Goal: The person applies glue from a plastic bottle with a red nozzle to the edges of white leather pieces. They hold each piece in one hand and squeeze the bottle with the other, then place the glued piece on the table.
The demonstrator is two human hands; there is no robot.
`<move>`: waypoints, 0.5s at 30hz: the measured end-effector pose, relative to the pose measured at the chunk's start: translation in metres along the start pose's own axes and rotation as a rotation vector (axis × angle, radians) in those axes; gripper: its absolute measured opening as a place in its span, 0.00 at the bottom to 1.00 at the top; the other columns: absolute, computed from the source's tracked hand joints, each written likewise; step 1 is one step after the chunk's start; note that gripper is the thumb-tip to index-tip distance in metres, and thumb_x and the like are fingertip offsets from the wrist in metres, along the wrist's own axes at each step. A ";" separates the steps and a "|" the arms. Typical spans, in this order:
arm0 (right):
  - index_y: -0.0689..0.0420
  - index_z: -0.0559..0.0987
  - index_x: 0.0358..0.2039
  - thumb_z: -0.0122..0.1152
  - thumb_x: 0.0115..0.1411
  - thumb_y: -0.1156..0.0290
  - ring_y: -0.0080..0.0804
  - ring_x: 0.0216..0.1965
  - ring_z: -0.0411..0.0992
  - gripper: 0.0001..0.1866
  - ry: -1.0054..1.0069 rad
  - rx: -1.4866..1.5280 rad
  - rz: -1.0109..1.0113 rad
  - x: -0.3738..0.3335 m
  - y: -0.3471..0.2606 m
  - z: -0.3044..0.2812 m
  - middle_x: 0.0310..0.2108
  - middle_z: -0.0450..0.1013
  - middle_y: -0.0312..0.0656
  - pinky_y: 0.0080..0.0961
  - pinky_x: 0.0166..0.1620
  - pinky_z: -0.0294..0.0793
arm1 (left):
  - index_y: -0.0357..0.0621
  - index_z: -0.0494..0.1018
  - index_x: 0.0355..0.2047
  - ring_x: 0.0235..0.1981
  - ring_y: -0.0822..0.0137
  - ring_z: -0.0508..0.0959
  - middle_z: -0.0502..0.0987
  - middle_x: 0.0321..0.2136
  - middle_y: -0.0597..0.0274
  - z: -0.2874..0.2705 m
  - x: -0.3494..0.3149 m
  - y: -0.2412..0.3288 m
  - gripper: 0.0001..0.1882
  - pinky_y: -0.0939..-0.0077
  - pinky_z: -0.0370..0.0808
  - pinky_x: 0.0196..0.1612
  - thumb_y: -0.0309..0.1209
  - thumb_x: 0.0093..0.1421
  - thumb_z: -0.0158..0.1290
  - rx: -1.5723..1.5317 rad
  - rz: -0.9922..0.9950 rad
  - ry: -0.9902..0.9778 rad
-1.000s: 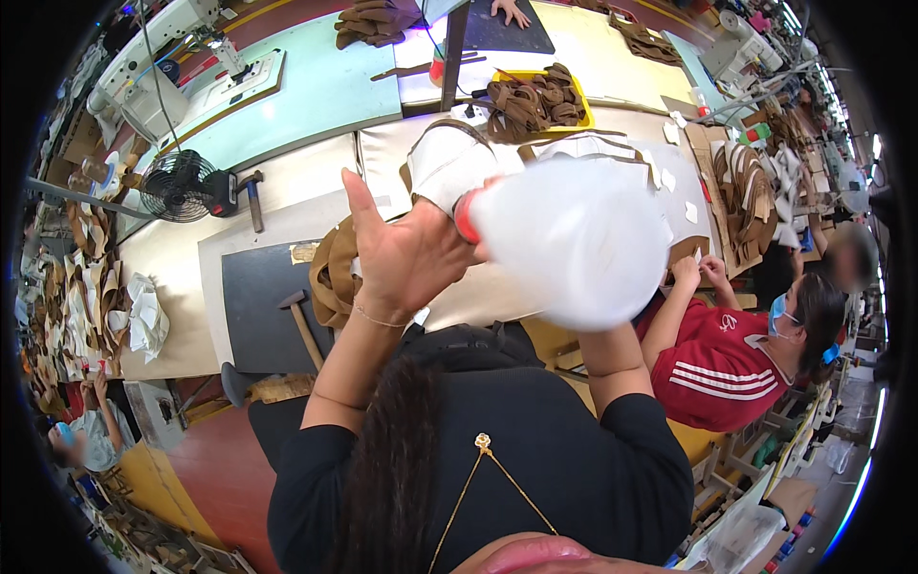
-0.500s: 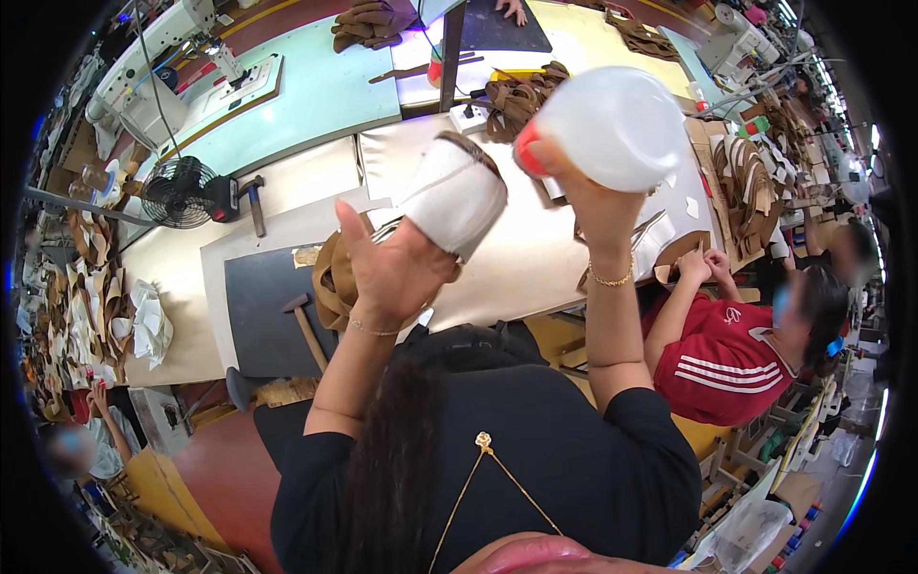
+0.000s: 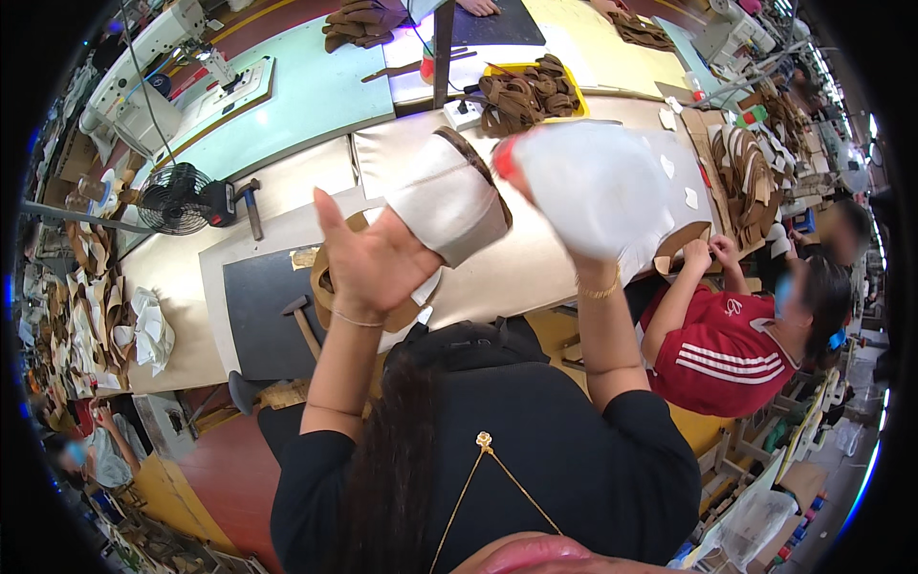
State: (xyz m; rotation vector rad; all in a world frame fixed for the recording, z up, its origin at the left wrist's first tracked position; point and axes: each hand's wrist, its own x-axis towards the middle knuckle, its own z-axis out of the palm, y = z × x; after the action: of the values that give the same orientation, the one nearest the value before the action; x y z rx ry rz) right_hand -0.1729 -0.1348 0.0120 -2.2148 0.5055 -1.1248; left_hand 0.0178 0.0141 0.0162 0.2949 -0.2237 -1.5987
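Over the workbench, my left hand [image 3: 375, 260] has its thumb spread and its fingers tucked inside a white curved piece [image 3: 449, 196]. This piece is cup-shaped, with a seam across it and a brown edge at its far rim. My right hand [image 3: 595, 273] grips a translucent white bottle [image 3: 612, 191], which is smeared by motion. The bottle's red cap [image 3: 505, 158] points left toward the white piece, with a gap between them. Most of my right fingers are hidden behind the bottle. Behind my left hand lies a brown strip-like piece [image 3: 322, 277].
A dark mat [image 3: 263, 316] and a hammer [image 3: 304, 325] lie left, with another hammer [image 3: 251, 209] beyond. A small fan [image 3: 174, 199] stands near a sewing machine [image 3: 143, 100]. A yellow tray [image 3: 580, 96] holds brown strips. A person in red [image 3: 722, 354] sits at the right.
My right hand has brought the bottle lower, and its cap has shifted a little to the left. My left hand and the white piece have moved slightly left.
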 end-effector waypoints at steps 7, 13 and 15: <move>0.61 0.76 0.37 0.74 0.41 0.68 0.24 0.32 0.72 0.22 0.545 0.209 0.101 0.006 -0.030 0.002 0.33 0.74 0.37 0.22 0.39 0.74 | 0.32 0.51 0.59 0.58 0.48 0.60 0.58 0.57 0.43 -0.008 -0.004 0.000 0.56 0.54 0.56 0.59 0.73 0.48 0.32 0.044 0.118 0.115; 0.62 0.72 0.43 0.71 0.43 0.59 0.29 0.45 0.70 0.30 0.409 0.812 0.166 0.000 -0.060 0.037 0.44 0.71 0.44 0.27 0.50 0.69 | 0.36 0.54 0.58 0.56 0.52 0.64 0.62 0.55 0.48 -0.027 -0.013 -0.002 0.51 0.56 0.60 0.57 0.71 0.50 0.33 0.001 0.102 0.155; 0.62 0.65 0.51 0.68 0.48 0.60 0.37 0.46 0.69 0.34 0.068 0.384 -0.023 -0.003 -0.045 0.036 0.49 0.67 0.46 0.36 0.53 0.66 | 0.34 0.54 0.58 0.56 0.51 0.63 0.61 0.56 0.47 -0.026 -0.018 -0.007 0.54 0.56 0.59 0.58 0.73 0.47 0.34 0.092 0.140 0.258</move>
State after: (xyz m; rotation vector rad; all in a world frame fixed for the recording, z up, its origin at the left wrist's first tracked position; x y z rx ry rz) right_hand -0.1419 -0.0872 0.0236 -1.8590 0.2645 -1.1997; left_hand 0.0199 0.0336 -0.0097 0.5410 -0.1163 -1.3985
